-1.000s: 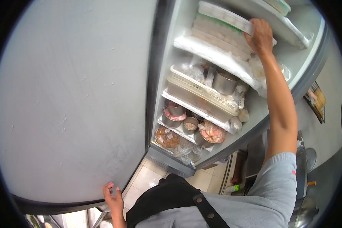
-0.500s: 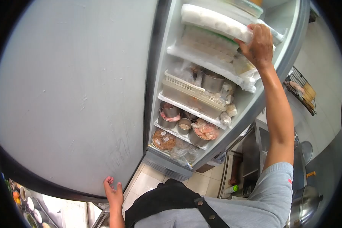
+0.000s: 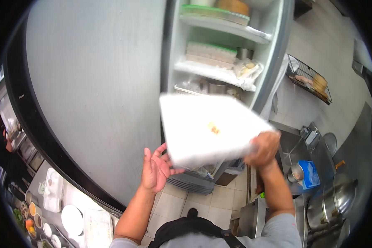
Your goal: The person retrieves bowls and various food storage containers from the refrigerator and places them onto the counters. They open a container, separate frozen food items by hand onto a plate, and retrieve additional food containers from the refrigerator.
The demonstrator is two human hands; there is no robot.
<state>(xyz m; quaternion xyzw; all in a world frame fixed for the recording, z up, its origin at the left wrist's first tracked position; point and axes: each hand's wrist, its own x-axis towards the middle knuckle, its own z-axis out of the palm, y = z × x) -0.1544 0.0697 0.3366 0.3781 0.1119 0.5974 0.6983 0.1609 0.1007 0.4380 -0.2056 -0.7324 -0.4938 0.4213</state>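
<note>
My right hand (image 3: 263,149) grips the right corner of a white rectangular container (image 3: 202,140), blurred by motion. Its broad, flat face is turned up to me, with a small yellow-orange mark near the middle; I cannot see what is inside. My left hand (image 3: 155,169) is open, palm up and fingers spread, at the container's lower left corner; whether the fingertips touch it I cannot tell. Behind it stands the open upright fridge (image 3: 273,74), its frosted shelves (image 3: 211,71) bearing a green-lidded box (image 3: 213,14), stacked pale trays (image 3: 208,56) and a bagged item (image 3: 248,69).
The large grey door (image 3: 95,95) stands at my left. Beyond its edge is a counter with a white plate (image 3: 72,220), a foam box (image 3: 53,188) and several small pots; a person (image 3: 8,153) stands farther off. A blue box (image 3: 309,174) and large metal pot (image 3: 331,200) are at right.
The white container has come out of the fridge, down toward me in my right hand. My left hand has risen from beside the door to the container's corner. The view has shifted.
</note>
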